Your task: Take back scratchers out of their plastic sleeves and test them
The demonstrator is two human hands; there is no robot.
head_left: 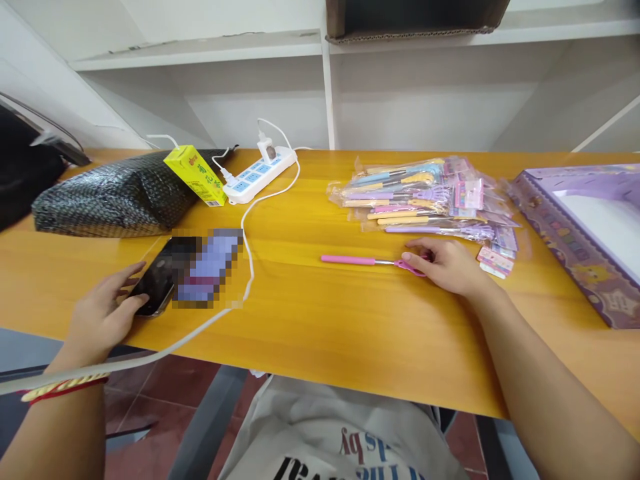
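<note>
My left hand (107, 308) grips a black phone (161, 273) by its near left edge, thumb on top and fingers along the side. Close beside that phone is a blurred-out purple-blue screen (213, 263). My right hand (445, 265) is closed on the head of a pink back scratcher (349, 260), whose metal rod and pink handle point left across the table. The fingers partly hide the head. Just beyond my right hand lies a pile of wrapped back scratchers (407, 193) in clear bags, in purple, yellow, blue and pink, with small printed cards.
A purple display box (565, 250) stands at the right. Further back on the left are a white power strip (260, 175), a yellow drink carton (196, 175) and a black wrapped bundle (120, 197). A white cable (249, 250) crosses the wooden table (310, 327).
</note>
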